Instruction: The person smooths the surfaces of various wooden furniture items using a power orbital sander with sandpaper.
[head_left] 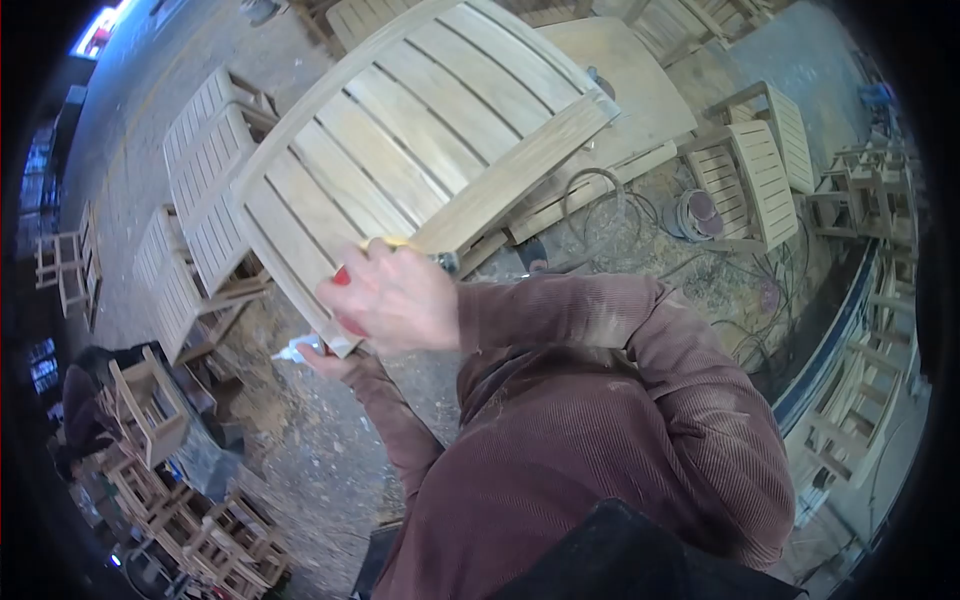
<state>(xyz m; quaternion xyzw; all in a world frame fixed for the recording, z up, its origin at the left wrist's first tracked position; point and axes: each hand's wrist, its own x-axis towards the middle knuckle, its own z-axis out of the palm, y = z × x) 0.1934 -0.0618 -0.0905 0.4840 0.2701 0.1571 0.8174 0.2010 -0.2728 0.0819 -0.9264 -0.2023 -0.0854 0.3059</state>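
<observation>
A slatted wooden tabletop [480, 205] with a curved edge lies in front of me. Over its near left corner, my right hand [395, 300] is closed around a tool with red and yellow parts [400, 243]; a dark end sticks out beside the wrist, and the hand hides most of it. Below that corner, my left hand [328, 362] grips a small white bottle [300, 349], whose pointed nozzle faces left. The left fingers are partly hidden behind the tabletop corner and my right hand.
Slatted folding chairs [210, 170] stand left of the tabletop, more chairs [750, 180] at the right. A bucket [698, 215] and looped hoses [600, 215] are on the dusty floor. Wooden frames [190, 520] are piled lower left, near a person in dark clothing [85, 410].
</observation>
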